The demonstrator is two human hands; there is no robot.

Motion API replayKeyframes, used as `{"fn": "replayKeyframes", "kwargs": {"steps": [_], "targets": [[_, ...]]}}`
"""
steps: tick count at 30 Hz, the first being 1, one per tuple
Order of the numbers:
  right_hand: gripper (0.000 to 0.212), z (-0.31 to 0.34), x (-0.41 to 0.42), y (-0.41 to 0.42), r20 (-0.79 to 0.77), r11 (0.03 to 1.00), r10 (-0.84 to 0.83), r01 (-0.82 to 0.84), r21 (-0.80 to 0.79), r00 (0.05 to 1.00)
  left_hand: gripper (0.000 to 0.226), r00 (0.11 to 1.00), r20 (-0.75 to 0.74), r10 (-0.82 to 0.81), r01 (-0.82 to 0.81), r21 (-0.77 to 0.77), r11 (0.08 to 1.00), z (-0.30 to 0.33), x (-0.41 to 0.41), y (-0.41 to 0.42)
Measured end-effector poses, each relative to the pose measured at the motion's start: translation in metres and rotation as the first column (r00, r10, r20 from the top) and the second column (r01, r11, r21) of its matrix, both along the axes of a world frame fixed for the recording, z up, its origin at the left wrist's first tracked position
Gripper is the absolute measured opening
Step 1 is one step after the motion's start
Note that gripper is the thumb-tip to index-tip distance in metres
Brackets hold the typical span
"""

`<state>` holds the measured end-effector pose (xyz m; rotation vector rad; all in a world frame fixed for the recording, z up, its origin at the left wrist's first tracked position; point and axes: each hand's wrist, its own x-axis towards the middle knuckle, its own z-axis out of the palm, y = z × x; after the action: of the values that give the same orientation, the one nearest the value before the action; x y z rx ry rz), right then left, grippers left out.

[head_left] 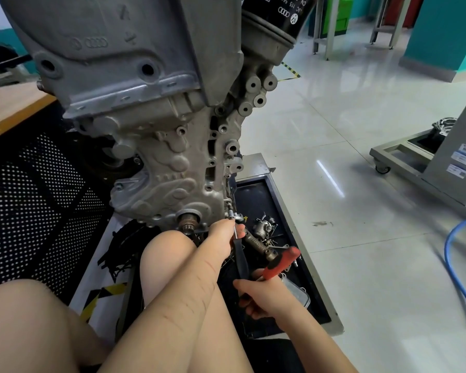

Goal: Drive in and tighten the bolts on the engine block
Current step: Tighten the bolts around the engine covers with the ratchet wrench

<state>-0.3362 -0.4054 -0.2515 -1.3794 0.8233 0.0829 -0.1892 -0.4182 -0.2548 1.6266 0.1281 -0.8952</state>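
A grey engine block (156, 146) hangs on a stand in front of me, its timing cover facing me. At its lower right corner a ratchet (238, 238) with a black handle has its socket on a bolt (230, 211). My left hand (221, 235) grips the ratchet near its head. My right hand (264, 294) holds the lower end of the black handle, with a red-handled tool (281, 262) also clasped in it and sticking up to the right.
A black tray (256, 200) under the engine holds several loose parts and bolts (264, 227) and a clear plastic box (297, 292). My bare knees are in the foreground. A wooden bench (8, 109) stands left, a wheeled cart (425, 160) right, a blue hose (457, 265) on the floor.
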Motion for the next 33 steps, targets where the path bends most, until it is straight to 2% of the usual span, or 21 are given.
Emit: {"fn": "replayKeyframes", "kwargs": {"steps": [1, 4, 10, 14, 18, 22, 25, 27, 30, 33], "targets": [[0.02, 0.001, 0.0, 0.0, 0.014, 0.999, -0.019, 0.018, 0.031, 1.0, 0.017, 1.0, -0.014, -0.001, 0.001, -0.008, 1.0, 0.001, 0.0, 0.001], [0.026, 0.005, -0.001, 0.001, 0.041, 0.985, -0.1, 0.092, 0.148, 0.994, 0.026, 0.998, -0.061, -0.019, 0.018, -0.021, 1.0, 0.002, -0.005, 0.008], [0.023, 0.011, -0.006, 0.004, 0.058, 0.895, -0.29, 0.249, 0.369, 0.955, 0.032, 0.982, -0.186, 0.008, -0.034, -0.139, 0.99, -0.002, -0.039, 0.028], [0.019, 0.015, -0.009, 0.006, 0.07, 0.874, -0.353, 0.302, 0.382, 0.933, 0.041, 0.964, -0.255, -0.071, 0.027, -0.171, 0.985, -0.003, -0.053, 0.041], [0.019, 0.017, -0.011, 0.004, 0.086, 0.854, -0.391, 0.326, 0.404, 0.916, 0.032, 0.969, -0.198, -0.146, 0.111, -0.18, 0.977, -0.003, -0.051, 0.049], [0.022, 0.018, -0.01, 0.005, 0.084, 0.853, -0.39, 0.326, 0.407, 0.917, 0.026, 0.977, -0.159, -0.141, 0.115, -0.164, 0.98, 0.001, -0.05, 0.051], [0.026, 0.018, -0.009, 0.004, 0.091, 0.892, -0.367, 0.322, 0.318, 0.926, 0.024, 0.98, -0.144, -0.138, 0.115, -0.155, 0.981, 0.005, -0.051, 0.051], [0.025, 0.018, -0.009, 0.003, 0.113, 0.932, -0.334, 0.309, 0.19, 0.936, 0.023, 0.982, -0.13, -0.136, 0.117, -0.141, 0.983, 0.005, -0.052, 0.05], [0.013, 0.014, -0.01, 0.005, 0.143, 0.954, -0.233, 0.254, -0.157, 0.962, 0.022, 0.99, -0.1, -0.099, 0.088, -0.108, 0.99, 0.007, -0.056, 0.049], [0.02, 0.005, -0.01, 0.008, 0.094, 0.873, -0.086, 0.121, -0.473, 0.992, 0.019, 0.998, -0.024, -0.052, 0.051, -0.039, 0.998, 0.005, -0.058, 0.048]]}}
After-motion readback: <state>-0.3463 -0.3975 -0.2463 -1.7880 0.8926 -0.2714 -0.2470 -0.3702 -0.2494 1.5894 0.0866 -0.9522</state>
